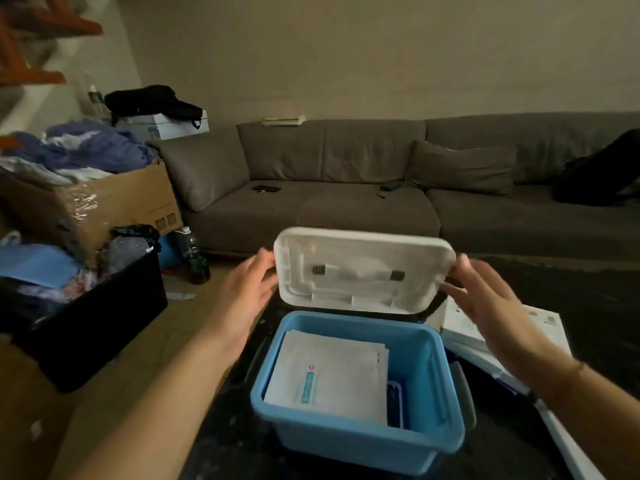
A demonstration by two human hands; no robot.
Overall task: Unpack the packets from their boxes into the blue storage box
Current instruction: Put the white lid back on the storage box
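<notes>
White packets are stacked inside the blue storage box, which is set on the dark table. Its white lid is held tilted above the box's far edge, touched at each end by the spread fingers of the left hand and right hand. Emptied white boxes are piled just beside it.

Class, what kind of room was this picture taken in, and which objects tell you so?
Probably a home living room: a long grey fabric sofa with cushions, a taped cardboard box heaped with clothes, and a black plastic bin on the floor.
</notes>
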